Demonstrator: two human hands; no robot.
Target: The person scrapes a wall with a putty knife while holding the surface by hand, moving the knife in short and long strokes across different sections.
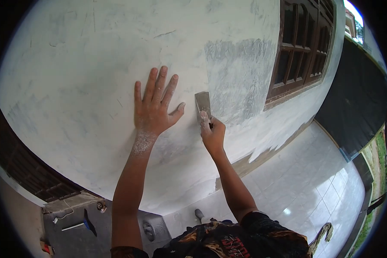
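A: Status of hands?
B: Left hand (152, 109) lies flat on the wall (73, 86), fingers spread. Right hand (212, 134) pinches the scraper (203, 104), blade against the plaster.
A: Step?
B: Scraping, apparently; the next stroke calls for steady pressure.

Open wall (94, 86) surface extends left of and above both hands; the window frame (301, 47) bounds movement to the right
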